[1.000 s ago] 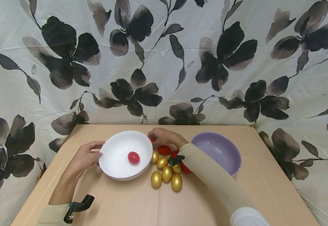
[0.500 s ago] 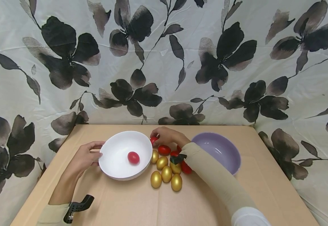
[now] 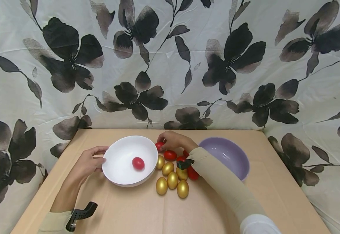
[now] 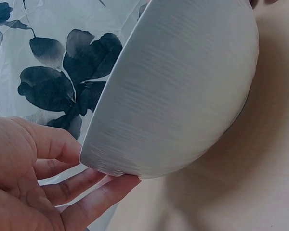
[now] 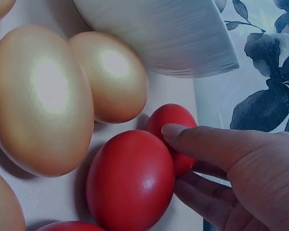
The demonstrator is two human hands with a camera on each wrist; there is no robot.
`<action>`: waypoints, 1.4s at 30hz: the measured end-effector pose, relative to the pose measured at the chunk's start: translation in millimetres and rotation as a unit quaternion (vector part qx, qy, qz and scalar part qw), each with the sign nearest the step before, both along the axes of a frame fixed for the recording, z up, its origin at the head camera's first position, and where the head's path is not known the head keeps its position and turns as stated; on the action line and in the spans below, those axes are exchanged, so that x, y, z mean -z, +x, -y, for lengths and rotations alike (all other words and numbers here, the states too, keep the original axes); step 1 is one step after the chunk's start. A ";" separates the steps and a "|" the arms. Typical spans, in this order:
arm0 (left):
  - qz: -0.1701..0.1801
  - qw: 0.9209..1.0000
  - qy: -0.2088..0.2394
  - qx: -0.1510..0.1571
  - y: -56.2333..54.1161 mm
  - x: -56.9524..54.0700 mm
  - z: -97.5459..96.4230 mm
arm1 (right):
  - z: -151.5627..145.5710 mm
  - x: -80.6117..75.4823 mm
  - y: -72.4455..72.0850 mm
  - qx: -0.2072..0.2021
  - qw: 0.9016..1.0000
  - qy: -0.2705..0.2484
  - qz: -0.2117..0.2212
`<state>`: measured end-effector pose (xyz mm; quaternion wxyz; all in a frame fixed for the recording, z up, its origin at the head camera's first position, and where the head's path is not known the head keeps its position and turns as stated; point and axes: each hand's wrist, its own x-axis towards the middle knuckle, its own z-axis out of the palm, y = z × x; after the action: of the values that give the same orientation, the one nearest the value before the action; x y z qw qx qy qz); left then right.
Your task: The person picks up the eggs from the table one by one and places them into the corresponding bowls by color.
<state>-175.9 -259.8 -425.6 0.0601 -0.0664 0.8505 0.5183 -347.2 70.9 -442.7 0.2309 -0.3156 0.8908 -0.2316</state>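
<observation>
My left hand [image 3: 88, 161] holds the left side of a white bowl [image 3: 118, 152], its fingers and thumb at the rim. In the left wrist view, the fingertips touch the outer wall of the white bowl [image 4: 178, 86]. A single red egg [image 3: 138, 163] lies inside it. My right hand [image 3: 174, 140] is just right of the bowl and pinches another red egg [image 3: 159, 146] between thumb and fingers. In the right wrist view, the thumb lies on top of this red egg [image 5: 171, 115], which sits close behind a nearer red egg [image 5: 131, 180].
Several gold eggs [image 3: 172, 180] lie in a cluster in front of my right forearm. More red eggs [image 3: 170, 155] lie beside them, some partly hidden by the wrist. A purple bowl [image 3: 237, 156] stands at the right behind the sleeve. A floral cloth [image 3: 175, 74] hangs behind the table.
My right hand has shifted slightly right, and more of the red egg at its fingertips now shows. The left hand and white bowl stay where they were.
</observation>
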 end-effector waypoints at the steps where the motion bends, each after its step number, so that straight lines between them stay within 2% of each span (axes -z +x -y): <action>1: 0.000 1.000 0.000 0.000 -0.1 0.1 -0.3 | -0.6 0.3 -0.1 -0.001 1.000 -0.001 -0.002; 16: 0.001 1.000 -0.001 0.002 0.7 -0.2 -0.2 | -11.4 -7.3 0.5 0.009 0.999 -0.036 -0.016; 22: -0.001 1.000 0.000 0.003 0.9 -0.6 -0.4 | -15.3 -11.7 0.2 -0.005 0.999 -0.049 -0.020; 36: -0.004 1.000 -0.002 0.002 -0.7 0.7 0.7 | -20.7 -32.7 5.6 -0.036 0.994 -0.086 -0.049; 42: -0.008 1.000 -0.003 0.003 -1.5 0.8 1.2 | -19.7 -41.5 10.5 -0.037 0.994 -0.092 -0.053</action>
<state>-177.4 -261.0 -426.4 0.0550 -0.0596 0.8528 0.5160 -336.7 90.6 -401.2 0.1619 -0.3797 0.8646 -0.2866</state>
